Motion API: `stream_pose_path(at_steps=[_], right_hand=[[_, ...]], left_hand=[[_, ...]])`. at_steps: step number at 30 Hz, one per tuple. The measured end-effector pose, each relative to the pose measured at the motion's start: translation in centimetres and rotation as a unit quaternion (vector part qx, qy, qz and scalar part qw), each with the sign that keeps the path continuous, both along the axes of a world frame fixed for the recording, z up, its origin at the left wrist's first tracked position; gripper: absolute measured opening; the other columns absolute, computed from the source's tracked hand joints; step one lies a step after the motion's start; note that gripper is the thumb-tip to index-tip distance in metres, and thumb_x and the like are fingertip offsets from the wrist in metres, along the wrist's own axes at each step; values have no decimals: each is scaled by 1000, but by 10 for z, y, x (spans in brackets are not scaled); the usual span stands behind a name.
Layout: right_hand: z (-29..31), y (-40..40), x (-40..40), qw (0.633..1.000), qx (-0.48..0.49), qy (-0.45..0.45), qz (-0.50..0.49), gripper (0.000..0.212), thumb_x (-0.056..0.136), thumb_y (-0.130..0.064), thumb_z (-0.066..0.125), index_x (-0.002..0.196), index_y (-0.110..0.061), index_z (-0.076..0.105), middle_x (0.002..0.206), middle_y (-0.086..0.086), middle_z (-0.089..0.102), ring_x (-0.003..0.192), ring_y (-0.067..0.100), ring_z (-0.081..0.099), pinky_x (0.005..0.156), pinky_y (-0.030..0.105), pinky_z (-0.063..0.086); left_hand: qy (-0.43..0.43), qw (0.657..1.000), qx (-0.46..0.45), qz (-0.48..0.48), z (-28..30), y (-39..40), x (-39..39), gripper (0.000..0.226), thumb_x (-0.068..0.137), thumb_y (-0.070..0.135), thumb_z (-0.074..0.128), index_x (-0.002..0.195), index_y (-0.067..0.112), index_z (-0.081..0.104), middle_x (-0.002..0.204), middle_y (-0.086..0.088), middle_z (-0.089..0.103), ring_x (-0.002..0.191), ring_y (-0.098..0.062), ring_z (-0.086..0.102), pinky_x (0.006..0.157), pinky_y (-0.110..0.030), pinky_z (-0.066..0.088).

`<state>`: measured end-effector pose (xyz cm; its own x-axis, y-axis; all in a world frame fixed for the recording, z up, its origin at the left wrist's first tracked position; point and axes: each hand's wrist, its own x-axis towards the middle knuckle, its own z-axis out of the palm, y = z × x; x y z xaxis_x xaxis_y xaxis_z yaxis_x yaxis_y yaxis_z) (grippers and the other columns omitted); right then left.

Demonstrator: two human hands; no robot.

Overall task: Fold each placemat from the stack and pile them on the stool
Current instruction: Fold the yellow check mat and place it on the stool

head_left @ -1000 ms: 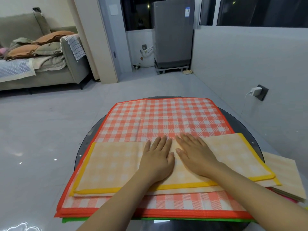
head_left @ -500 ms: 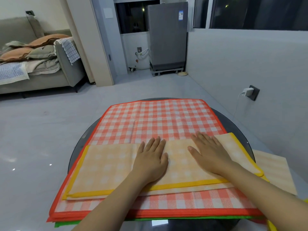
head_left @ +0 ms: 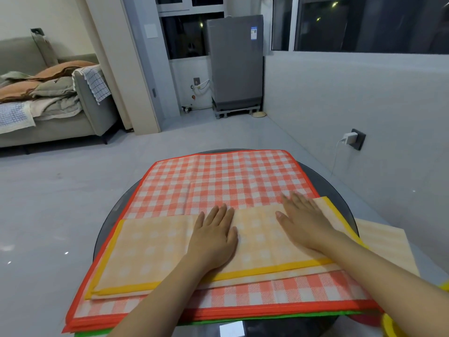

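A yellow checked placemat [head_left: 150, 254], folded in half lengthwise, lies across the near part of the stack. Under it is a red checked placemat [head_left: 218, 181] on top of the stack, with a green edge [head_left: 90, 333] showing at the bottom. My left hand [head_left: 213, 237] presses flat on the middle of the yellow mat, fingers straight. My right hand [head_left: 303, 222] lies flat on the mat's right part, fingers spread toward its far right corner. At the right edge a pale yellow folded placemat [head_left: 386, 244] lies lower down; what it rests on is hidden.
The stack sits on a round dark glass table [head_left: 337, 190]. A white wall [head_left: 364, 98] with a plugged charger [head_left: 349, 138] runs close on the right. A sofa [head_left: 60, 122] with bedding stands far left, a grey appliance [head_left: 235, 62] at the back.
My right hand has slid rightward along the folded yellow mat, away from my left hand, which has stayed near the middle. The camera has tilted slightly.
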<state>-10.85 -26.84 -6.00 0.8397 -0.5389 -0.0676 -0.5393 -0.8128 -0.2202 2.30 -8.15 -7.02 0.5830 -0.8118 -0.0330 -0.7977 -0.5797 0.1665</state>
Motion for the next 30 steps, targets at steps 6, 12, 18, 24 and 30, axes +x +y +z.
stream_pose_path(at_steps=[6, 12, 18, 24, 30], right_hand=[[3, 47, 36, 992, 45, -27, 116, 53, 102, -38, 14, 150, -25, -1, 159, -5, -4, 146, 11, -7, 119, 31, -4], [-8, 59, 48, 989, -14, -16, 149, 52, 101, -41, 13, 150, -29, 1, 159, -7, -2, 145, 8, -5, 117, 30, -8], [-6, 61, 46, 989, -4, -3, 150, 51, 101, -41, 10, 150, -31, -2, 158, -10, -7, 144, 4, -10, 117, 28, -10], [-5, 63, 48, 990, -8, 6, 143, 52, 100, -42, 9, 149, -32, -4, 157, -11, -9, 144, 5, -10, 116, 27, -10], [0, 77, 55, 990, 30, -31, 131, 48, 102, -34, 21, 149, -29, 16, 158, -6, 10, 146, 11, 3, 117, 30, -2]], left_hand=[[7, 1000, -9, -2, 0, -1, 1, 53, 101, 37, 13, 152, 25, 0, 160, 5, -4, 146, -10, -9, 119, -39, -8], [6, 999, -11, -32, 3, 15, 12, 52, 102, 33, 14, 151, 24, 1, 159, 7, -3, 145, -6, -8, 119, -32, -8], [-4, 999, 5, 50, 0, 72, 52, 53, 102, 38, 13, 151, 25, -1, 159, 9, -5, 145, -5, -8, 119, -32, -7], [-3, 989, 33, 142, 1, 127, 83, 56, 101, 43, 13, 152, 24, -1, 159, 6, -6, 146, -9, -8, 119, -36, -8], [9, 986, 10, 169, 11, 127, 95, 58, 95, 56, 33, 147, 30, 26, 157, 8, 19, 145, -11, 14, 113, -56, -13]])
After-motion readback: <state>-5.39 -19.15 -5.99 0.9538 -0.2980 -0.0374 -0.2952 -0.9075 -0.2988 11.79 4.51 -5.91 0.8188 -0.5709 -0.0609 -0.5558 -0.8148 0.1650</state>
